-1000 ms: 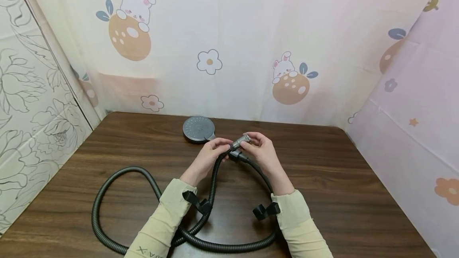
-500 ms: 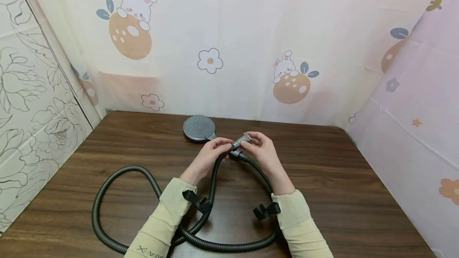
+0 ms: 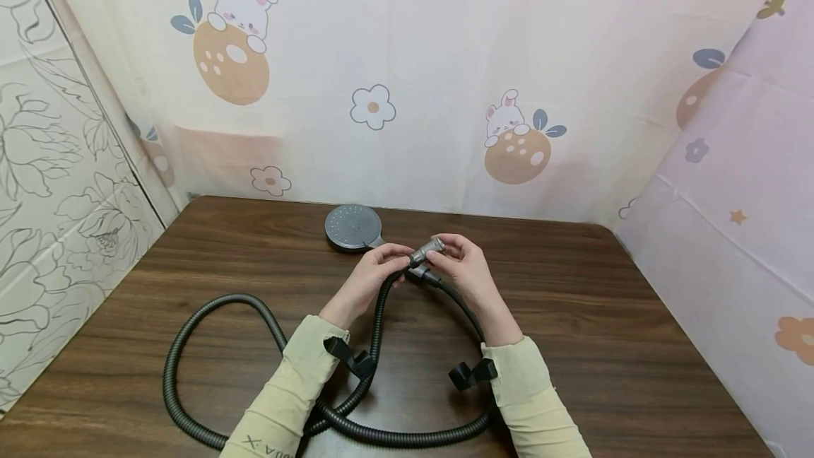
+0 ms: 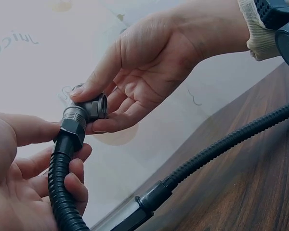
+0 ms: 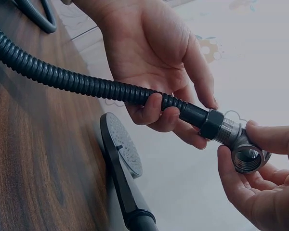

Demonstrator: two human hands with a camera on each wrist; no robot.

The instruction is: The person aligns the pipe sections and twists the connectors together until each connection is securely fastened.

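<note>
Above the table, my left hand (image 3: 364, 285) grips the end of a black ribbed shower hose (image 3: 380, 309), its thumb at the black hex nut (image 5: 211, 124). My right hand (image 3: 469, 274) pinches a metal pipe fitting (image 4: 90, 109) with a threaded side opening. In both wrist views the nut sits at the fitting's silver threaded end, with several threads showing between them. Behind the hands lies a grey shower head (image 3: 352, 227), spray face up. Its handle is partly hidden by my left hand in the head view, and the hose's other end joins it.
The hose loops over the brown wooden table (image 3: 604, 316), one loop (image 3: 172, 366) lying left of my left forearm. Black camera mounts (image 3: 472, 374) sit on both wrists. A patterned curtain (image 3: 420, 154) hangs behind the table's back edge.
</note>
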